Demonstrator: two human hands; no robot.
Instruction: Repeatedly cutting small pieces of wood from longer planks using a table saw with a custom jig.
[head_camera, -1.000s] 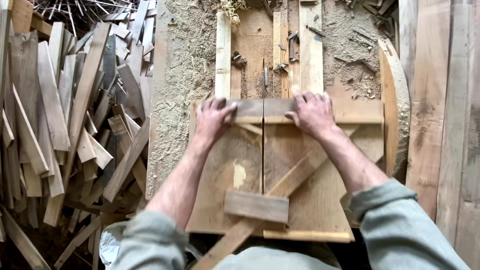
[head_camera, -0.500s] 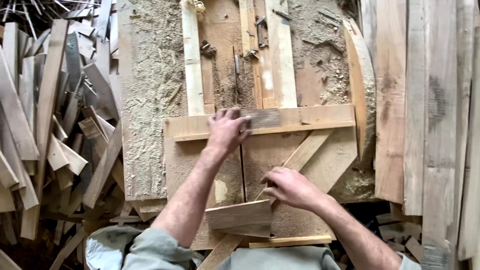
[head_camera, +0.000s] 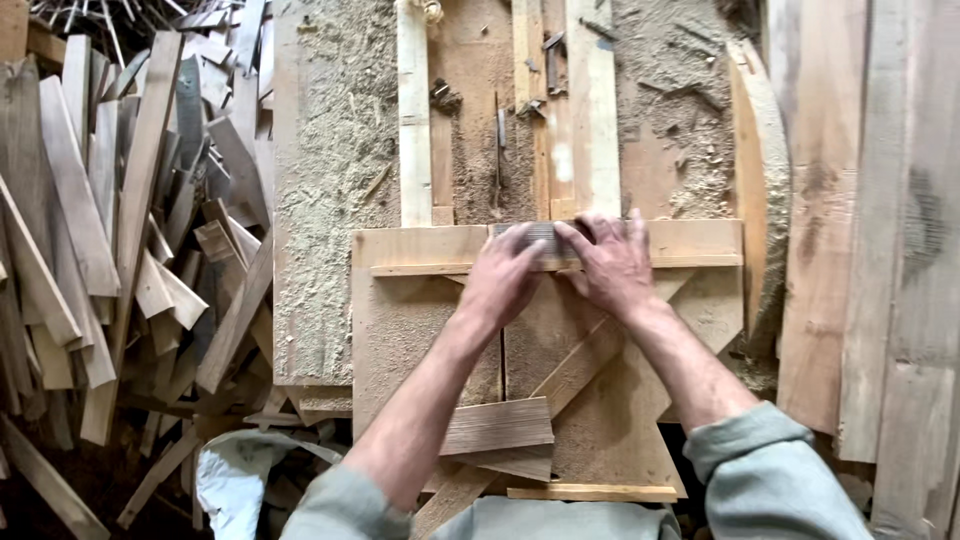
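Note:
A wooden sled (head_camera: 420, 330) with a crossbar (head_camera: 700, 243) along its far edge lies on a sawdust-covered saw table. A small grey wood piece (head_camera: 528, 238) rests flat against the crossbar's middle. My left hand (head_camera: 505, 280) lies over it with the fingers pressing on its top. My right hand (head_camera: 615, 262) sits just to the right, its fingertips touching the piece's right end. Both hands are close together, side by side. A diagonal brace (head_camera: 590, 355) runs under my right wrist.
A thin saw blade (head_camera: 497, 150) stands in its slot beyond the crossbar, between upright wooden rails (head_camera: 414, 120). A flat wood block (head_camera: 497, 425) lies on the sled's near part. Piled offcut slats (head_camera: 110, 230) fill the left, long planks (head_camera: 880, 250) the right. A white bag (head_camera: 235, 475) lies below.
My right hand went down to the flat block near me, then came back up to the crossbar beside my left hand. The left hand stayed on the crossbar.

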